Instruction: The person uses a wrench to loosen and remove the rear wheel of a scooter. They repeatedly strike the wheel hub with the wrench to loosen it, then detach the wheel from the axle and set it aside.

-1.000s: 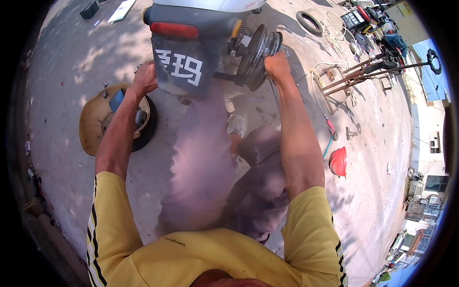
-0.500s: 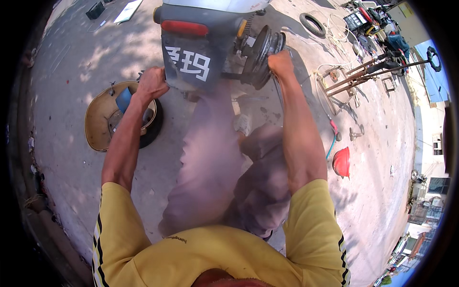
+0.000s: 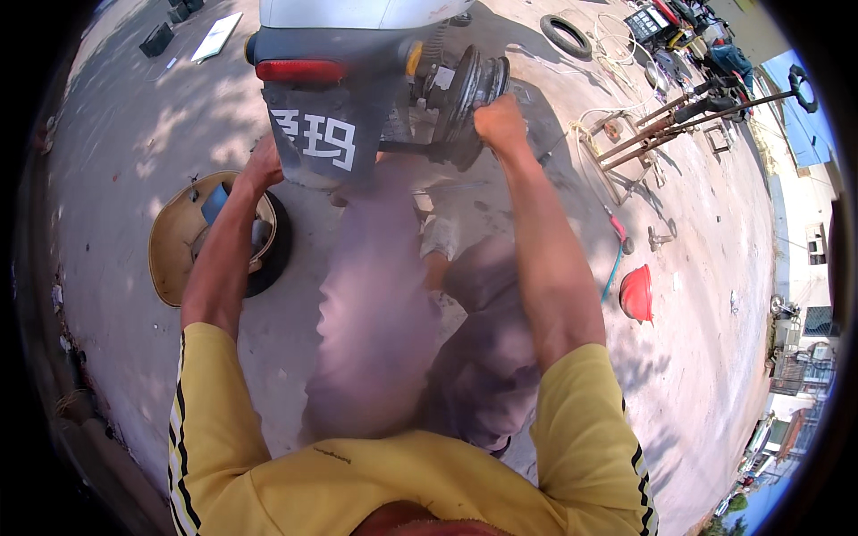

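Observation:
The rear of a scooter stands in front of me, with a red tail light (image 3: 300, 71) and a dark mudguard (image 3: 326, 147) bearing large white characters. To its right is a bare wheel rim (image 3: 466, 107) with no tyre on it. My right hand (image 3: 500, 123) is closed on the rim's right edge. At the mudguard's left edge is my left hand (image 3: 262, 163), bent inward and slightly smeared; its fingertips are hidden behind the mudguard, so what they grip does not show. My legs are below the scooter, one shoe (image 3: 441, 235) beneath the rim.
By my left forearm lie a tan tub (image 3: 167, 246) holding a blue piece, and a black tyre (image 3: 279, 255). Rightward are a red bowl-shaped thing (image 3: 635, 293), a hose with a pink fitting (image 3: 618, 227), a metal stand (image 3: 657, 125) and another tyre (image 3: 565, 37).
The scooter's rear, the rim and both my hands sit further left in the view, and the whole view has shifted slightly. More of my left hand is now covered by the mudguard.

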`<action>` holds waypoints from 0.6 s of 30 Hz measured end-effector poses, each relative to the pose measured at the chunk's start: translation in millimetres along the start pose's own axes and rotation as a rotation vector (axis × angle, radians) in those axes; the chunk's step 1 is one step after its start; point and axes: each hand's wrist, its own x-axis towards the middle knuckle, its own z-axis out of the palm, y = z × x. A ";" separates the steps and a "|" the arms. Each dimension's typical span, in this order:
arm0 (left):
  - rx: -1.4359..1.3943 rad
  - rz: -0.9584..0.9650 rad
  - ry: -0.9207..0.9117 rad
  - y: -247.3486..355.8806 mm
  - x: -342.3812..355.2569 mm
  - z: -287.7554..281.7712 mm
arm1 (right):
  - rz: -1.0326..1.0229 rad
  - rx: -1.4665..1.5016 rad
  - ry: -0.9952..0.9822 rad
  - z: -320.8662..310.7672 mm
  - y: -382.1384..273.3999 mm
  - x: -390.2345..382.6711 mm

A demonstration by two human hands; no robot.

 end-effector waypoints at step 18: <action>0.190 -0.507 -0.177 64.5 -2.5 -23.6 | 0.063 -0.002 -0.067 1.2 3.7 15.9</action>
